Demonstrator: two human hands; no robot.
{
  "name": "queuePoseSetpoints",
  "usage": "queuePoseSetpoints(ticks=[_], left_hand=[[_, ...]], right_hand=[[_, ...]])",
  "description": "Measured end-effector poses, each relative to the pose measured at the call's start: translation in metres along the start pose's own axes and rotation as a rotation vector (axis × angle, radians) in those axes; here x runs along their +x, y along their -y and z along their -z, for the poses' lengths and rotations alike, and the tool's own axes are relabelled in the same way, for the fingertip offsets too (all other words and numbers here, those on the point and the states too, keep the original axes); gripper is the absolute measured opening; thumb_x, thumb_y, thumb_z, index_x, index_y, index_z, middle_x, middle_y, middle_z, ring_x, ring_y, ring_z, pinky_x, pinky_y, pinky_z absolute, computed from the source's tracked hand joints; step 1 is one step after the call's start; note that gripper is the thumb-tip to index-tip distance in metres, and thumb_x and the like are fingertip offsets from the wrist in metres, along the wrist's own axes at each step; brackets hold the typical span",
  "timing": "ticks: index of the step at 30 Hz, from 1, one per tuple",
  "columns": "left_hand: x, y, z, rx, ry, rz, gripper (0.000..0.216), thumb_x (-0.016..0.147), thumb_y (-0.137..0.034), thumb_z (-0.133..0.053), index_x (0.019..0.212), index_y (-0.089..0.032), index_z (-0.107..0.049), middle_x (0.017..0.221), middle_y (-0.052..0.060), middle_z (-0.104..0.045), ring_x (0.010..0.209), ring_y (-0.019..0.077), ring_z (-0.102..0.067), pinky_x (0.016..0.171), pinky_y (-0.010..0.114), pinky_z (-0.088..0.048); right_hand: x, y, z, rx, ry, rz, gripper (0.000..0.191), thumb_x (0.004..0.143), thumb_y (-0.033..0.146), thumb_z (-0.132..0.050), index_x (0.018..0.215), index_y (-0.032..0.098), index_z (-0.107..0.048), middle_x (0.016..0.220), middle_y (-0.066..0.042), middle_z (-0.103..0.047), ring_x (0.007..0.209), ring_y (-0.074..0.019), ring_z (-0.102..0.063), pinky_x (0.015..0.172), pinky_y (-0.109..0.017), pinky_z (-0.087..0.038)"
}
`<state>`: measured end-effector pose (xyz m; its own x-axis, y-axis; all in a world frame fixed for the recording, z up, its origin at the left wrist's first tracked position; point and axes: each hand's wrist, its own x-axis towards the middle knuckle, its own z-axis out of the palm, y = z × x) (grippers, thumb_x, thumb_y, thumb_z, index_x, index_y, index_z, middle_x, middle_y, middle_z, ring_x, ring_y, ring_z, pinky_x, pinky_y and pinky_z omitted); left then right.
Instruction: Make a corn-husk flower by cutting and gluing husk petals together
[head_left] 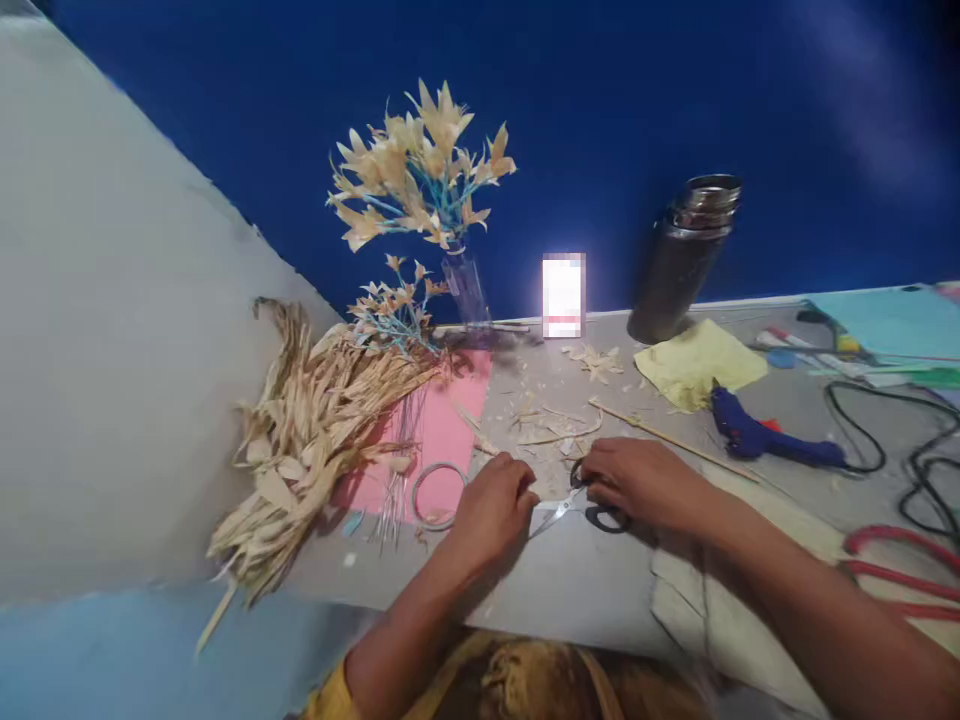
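In the head view, the right hand (637,480) has its grip curled around a loop of the black-handled scissors with silver metal blades (561,512). They sit between the two hands, just above the near part of the grey table (570,585), blades pointing toward the left hand (491,505). The left hand's fingers are bent together near the blade tips; whether that grip pinches anything cannot be told.

The scissors should handle as light and rigid, with smooth blades that could slip in the fingers; the black loops are the place to take hold, clear of the cutting edges. The large bundle of tan dried husk strips (315,420) at the left looks light, papery and easily torn, best lifted where the strips lie thickest.

As for containers, a clear, narrow-necked vase (466,290) holds a bouquet of cream husk flowers on blue stems (420,165); a smaller bunch of similar flowers (394,305) is just beside it. A dark metallic flask (679,265) stands near the blue wall (600,130) without a lid, its contents hidden.
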<state>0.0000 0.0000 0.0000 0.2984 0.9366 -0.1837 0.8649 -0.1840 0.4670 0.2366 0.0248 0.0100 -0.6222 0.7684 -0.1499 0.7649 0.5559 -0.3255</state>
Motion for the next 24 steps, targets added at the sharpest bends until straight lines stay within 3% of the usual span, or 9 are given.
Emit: queuePoseSetpoints(ticks=[6, 12, 16, 20, 24], left_hand=[[-0.001, -0.003, -0.006, -0.069, -0.035, -0.008, 0.005, 0.083, -0.016, -0.056, 0.083, -0.020, -0.059, 0.090, 0.004, -0.061, 0.083, 0.0199, -0.056, 0.072, 0.031, -0.037], [0.005, 0.009, 0.002, -0.611, -0.146, 0.108, 0.003, 0.075, -0.021, -0.064, 0.074, -0.019, -0.062, 0.067, -0.001, -0.059, 0.063, 0.0148, -0.052, 0.061, 0.027, -0.035], [0.005, 0.019, 0.013, -0.882, -0.198, 0.198, 0.014, 0.071, -0.027, -0.071, 0.070, -0.018, -0.060, 0.059, -0.003, -0.055, 0.053, 0.0108, -0.047, 0.053, 0.024, -0.033], [0.004, 0.026, 0.019, -1.084, -0.257, 0.241, 0.023, 0.068, -0.033, -0.078, 0.072, -0.018, -0.060, 0.056, -0.005, -0.049, 0.047, 0.0060, -0.035, 0.046, 0.021, -0.023], [0.002, 0.026, 0.013, -1.148, -0.199, 0.251, 0.031, 0.066, -0.039, -0.081, 0.068, -0.017, -0.059, 0.054, -0.006, -0.047, 0.045, 0.0052, -0.033, 0.045, 0.021, -0.021]], right_hand=[[0.006, 0.010, -0.007, -0.084, 0.003, -0.030, 0.013, 0.090, 0.015, -0.063, 0.097, 0.021, -0.073, 0.097, -0.006, -0.069, 0.090, -0.0226, -0.065, 0.062, -0.029, -0.030], [0.005, 0.009, -0.008, -0.124, -0.023, -0.035, 0.009, 0.091, 0.020, -0.063, 0.092, 0.020, -0.072, 0.097, -0.007, -0.068, 0.087, -0.0221, -0.063, 0.060, -0.028, -0.029], [0.003, 0.003, -0.004, -0.073, -0.031, 0.028, 0.014, 0.095, 0.021, -0.057, 0.091, 0.020, -0.070, 0.097, -0.008, -0.070, 0.088, -0.0224, -0.065, 0.063, -0.029, -0.033], [-0.005, -0.013, 0.007, 0.128, -0.111, -0.035, 0.019, 0.097, 0.027, -0.051, 0.096, 0.021, -0.069, 0.090, -0.006, -0.074, 0.080, -0.0225, -0.066, 0.067, -0.030, -0.038], [-0.009, -0.030, 0.019, 0.572, -0.297, -0.152, 0.022, 0.092, 0.041, -0.058, 0.091, 0.021, -0.068, 0.080, -0.003, -0.072, 0.070, -0.0189, -0.062, 0.064, -0.028, -0.042]])
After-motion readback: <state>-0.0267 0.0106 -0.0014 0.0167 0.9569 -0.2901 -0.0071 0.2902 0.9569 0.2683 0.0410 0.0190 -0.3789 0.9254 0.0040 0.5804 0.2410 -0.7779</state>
